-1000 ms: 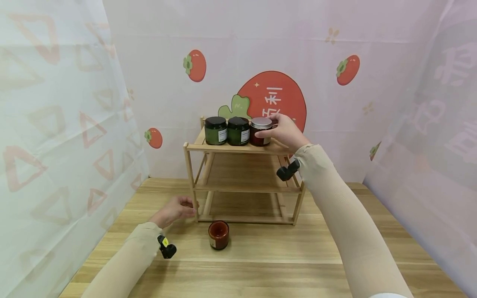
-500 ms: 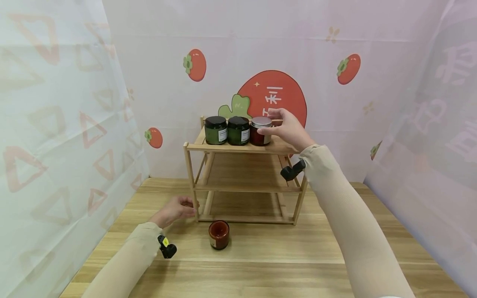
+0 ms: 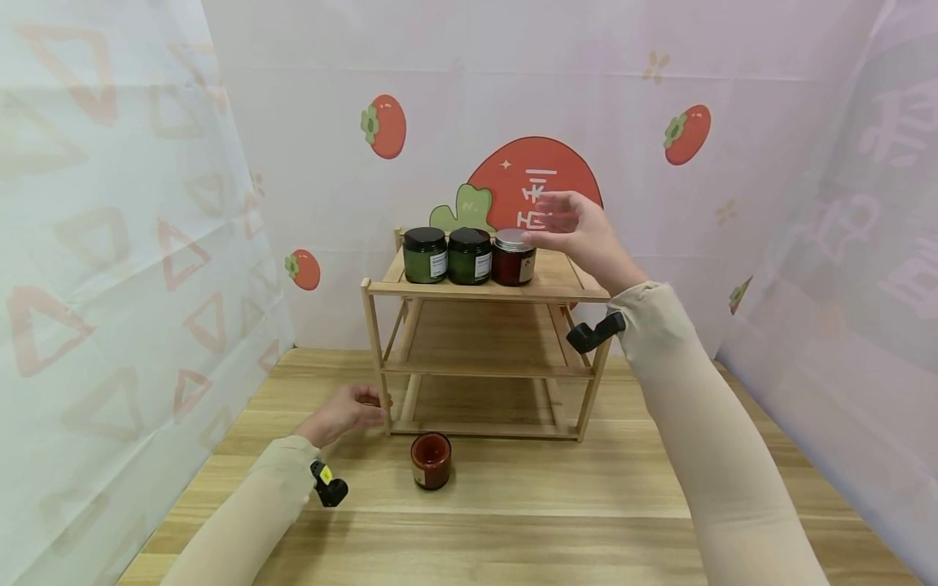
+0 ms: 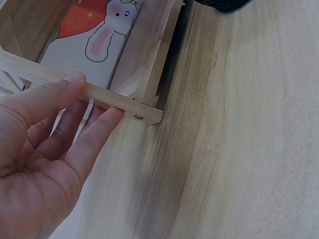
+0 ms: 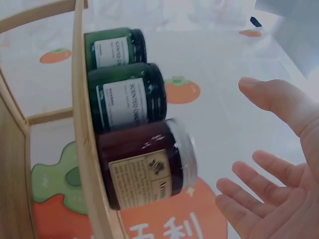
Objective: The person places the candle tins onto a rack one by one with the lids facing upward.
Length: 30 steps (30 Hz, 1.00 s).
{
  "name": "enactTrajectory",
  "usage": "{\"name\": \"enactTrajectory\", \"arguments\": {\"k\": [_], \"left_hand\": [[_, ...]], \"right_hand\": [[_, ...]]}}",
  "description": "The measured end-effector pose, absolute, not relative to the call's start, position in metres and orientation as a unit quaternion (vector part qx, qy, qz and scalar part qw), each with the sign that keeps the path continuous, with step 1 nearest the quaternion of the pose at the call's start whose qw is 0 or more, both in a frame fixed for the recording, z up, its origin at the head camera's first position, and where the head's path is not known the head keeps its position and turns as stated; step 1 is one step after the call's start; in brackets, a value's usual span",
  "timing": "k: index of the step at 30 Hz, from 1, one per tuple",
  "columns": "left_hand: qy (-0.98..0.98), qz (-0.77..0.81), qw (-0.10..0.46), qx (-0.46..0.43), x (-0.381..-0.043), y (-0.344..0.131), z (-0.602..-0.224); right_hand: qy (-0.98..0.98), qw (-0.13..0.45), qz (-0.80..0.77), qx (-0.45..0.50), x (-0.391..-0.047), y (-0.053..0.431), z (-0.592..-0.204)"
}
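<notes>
My left hand (image 3: 344,413) pinches the front left leg of a wooden rack (image 3: 487,372), low down. In the left wrist view the thumb lies on one side of the leg (image 4: 107,95) and the fingers on the other. On the top shelf two green scented candle jars (image 3: 425,264) with black lids stand in a row with a dark red candle jar (image 3: 510,267) with a silver lid. My right hand (image 3: 586,240) is spread beside and above the red jar, holding nothing; the right wrist view shows a gap between its fingers (image 5: 244,199) and the lid.
An open amber-red glass jar (image 3: 431,472) stands on the wood-grain table (image 3: 542,521) in front of the rack. The rack's middle shelf (image 3: 487,334) has bare boards. Printed cloth walls (image 3: 308,163) enclose the back and both sides.
My right hand has let go of the silver-lidded red jar and moved up and to the right. The jar stays on the top shelf. My left hand has not moved.
</notes>
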<state>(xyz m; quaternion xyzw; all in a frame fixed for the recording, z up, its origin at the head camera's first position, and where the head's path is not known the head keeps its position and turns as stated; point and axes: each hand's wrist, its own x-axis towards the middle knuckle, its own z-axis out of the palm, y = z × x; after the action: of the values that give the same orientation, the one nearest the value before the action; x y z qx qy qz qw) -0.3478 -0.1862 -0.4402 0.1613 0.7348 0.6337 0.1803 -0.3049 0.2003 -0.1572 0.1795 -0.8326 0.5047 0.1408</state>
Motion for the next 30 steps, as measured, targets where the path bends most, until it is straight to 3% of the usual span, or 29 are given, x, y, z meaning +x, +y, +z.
{"name": "enactTrajectory", "arguments": {"k": [17,30], "left_hand": [[0.727,0.641,0.185,0.162,-0.348,-0.187,-0.441],[0.733,0.637,0.18,0.154,-0.345,-0.186,-0.439]], "right_hand": [[-0.773,0.145,0.55,0.281,-0.253,0.176,-0.166],[-0.705,0.168,0.574,0.383,-0.235,0.146,-0.217]]}}
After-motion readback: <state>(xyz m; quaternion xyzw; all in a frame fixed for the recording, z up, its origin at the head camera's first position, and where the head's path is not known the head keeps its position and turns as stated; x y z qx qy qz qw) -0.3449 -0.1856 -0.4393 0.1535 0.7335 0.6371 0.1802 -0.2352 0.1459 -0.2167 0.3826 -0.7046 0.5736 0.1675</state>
